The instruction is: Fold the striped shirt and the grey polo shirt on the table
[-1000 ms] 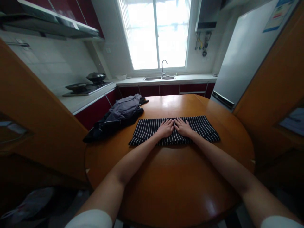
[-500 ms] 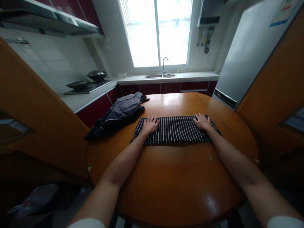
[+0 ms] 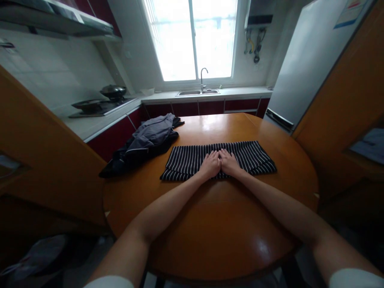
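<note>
A black cloth with white stripes (image 3: 183, 158), folded into a long flat strip, lies across the wooden table (image 3: 234, 232). My left hand (image 3: 211, 164) rests palm down on the middle of the cloth, its fingers stretched forward. Right beside it, my right hand (image 3: 229, 161) lies flat on the same cloth, the two hands touching at the thumbs. Neither hand grips anything. The cloth's exact kind cannot be made out while it is folded.
A crumpled grey and black garment (image 3: 150, 138) lies at the table's left edge. Beyond the table, a counter holds a sink (image 3: 189, 93) and a stove with a lidded pan (image 3: 113, 92). A fridge (image 3: 306, 64) stands on the right.
Both hands have moved inward from the two ends of the striped cloth and now meet at its middle. The view has shifted slightly. The grey garment lies as before.
</note>
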The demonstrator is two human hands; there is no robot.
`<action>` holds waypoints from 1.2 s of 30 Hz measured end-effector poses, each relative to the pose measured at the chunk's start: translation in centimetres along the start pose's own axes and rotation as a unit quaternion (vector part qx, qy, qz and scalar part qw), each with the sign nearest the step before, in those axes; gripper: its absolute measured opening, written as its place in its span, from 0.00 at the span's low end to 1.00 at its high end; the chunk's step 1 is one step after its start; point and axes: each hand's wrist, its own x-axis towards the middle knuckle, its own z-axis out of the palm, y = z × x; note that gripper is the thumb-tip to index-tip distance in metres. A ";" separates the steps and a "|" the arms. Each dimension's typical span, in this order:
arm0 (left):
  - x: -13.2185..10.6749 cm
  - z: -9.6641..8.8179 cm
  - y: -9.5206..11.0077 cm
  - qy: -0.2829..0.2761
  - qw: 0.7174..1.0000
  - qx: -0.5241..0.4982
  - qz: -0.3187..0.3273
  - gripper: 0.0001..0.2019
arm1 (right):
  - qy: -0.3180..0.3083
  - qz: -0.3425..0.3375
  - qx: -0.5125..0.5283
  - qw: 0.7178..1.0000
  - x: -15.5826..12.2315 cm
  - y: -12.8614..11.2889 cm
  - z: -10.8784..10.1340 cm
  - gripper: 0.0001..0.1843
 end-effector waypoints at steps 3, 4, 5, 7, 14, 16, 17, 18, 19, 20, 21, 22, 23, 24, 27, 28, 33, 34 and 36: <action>-0.8 0.4 -0.3 -0.018 1.000 -0.001 -0.004 0.27 | -0.017 0.016 -0.007 1.000 -0.4 0.1 0.2 0.30; -1.0 0.3 -0.5 -0.019 1.000 0.000 -0.004 0.27 | -0.018 0.015 -0.009 1.000 -0.4 0.3 0.2 0.31; -1.1 0.2 -0.6 -0.020 1.000 0.000 -0.005 0.28 | -0.020 0.012 -0.009 1.000 -0.3 0.5 0.2 0.31; -1.1 -0.1 -0.7 -0.025 1.000 -0.002 -0.008 0.28 | -0.026 0.018 -0.005 0.999 0.1 1.1 0.2 0.32; -1.0 -0.2 -0.4 -0.031 0.999 -0.002 -0.007 0.28 | -0.033 0.155 0.005 0.987 2.1 8.2 -0.6 0.37; -1.0 -0.2 -0.5 -0.033 0.999 -0.005 -0.008 0.28 | -0.024 0.198 -0.003 0.980 2.1 11.6 -1.3 0.37; -1.0 -0.2 -0.5 -0.035 0.999 -0.007 -0.008 0.28 | -0.017 0.218 -0.004 0.976 2.0 13.2 -1.7 0.36; -1.0 -0.3 -0.5 -0.037 0.999 -0.008 -0.008 0.28 | -0.008 0.239 -0.003 0.971 1.8 14.6 -2.0 0.36; -0.9 -0.3 -0.5 -0.039 0.999 -0.008 -0.007 0.28 | 0.000 0.260 0.001 0.966 1.6 15.8 -2.3 0.36; -1.0 -0.4 -0.5 -0.041 0.999 -0.006 -0.006 0.29 | 0.010 0.281 0.007 0.960 1.4 16.7 -2.5 0.36; -1.0 -0.4 -0.5 -0.042 0.999 -0.005 -0.005 0.28 | 0.023 0.299 0.012 0.954 1.2 17.2 -2.7 0.36; -1.0 -0.5 -0.4 -0.043 0.999 -0.003 -0.005 0.28 | 0.040 0.310 0.015 0.950 1.1 17.3 -2.9 0.36; -1.0 -0.6 -0.4 -0.042 0.999 -0.002 -0.004 0.28 | 0.062 0.311 0.014 0.948 1.1 17.0 -3.1 0.35; -1.0 -0.6 -0.3 -0.041 0.999 -0.002 -0.006 0.28 | 0.085 0.302 0.010 0.950 1.1 16.3 -3.1 0.35; -1.0 -0.7 -0.3 -0.041 0.999 -0.006 -0.009 0.28 | 0.130 0.217 -0.005 0.967 1.5 12.5 -2.9 0.33; -1.0 -0.7 -0.2 -0.041 0.999 -0.008 -0.009 0.28 | 0.130 0.181 -0.004 0.975 1.6 11.0 -2.6 0.33; -1.0 -0.6 -0.2 -0.039 0.999 -0.008 -0.008 0.28 | 0.029 0.029 0.034 0.999 2.1 5.3 -0.6 0.31; -1.0 -0.6 -0.2 -0.038 0.999 -0.008 -0.008 0.28 | 0.001 0.015 0.036 0.999 2.2 5.1 -0.4 0.31; -1.0 -0.7 -0.2 -0.038 0.999 -0.008 -0.010 0.28 | -0.033 0.016 0.028 0.999 2.5 5.6 -0.1 0.31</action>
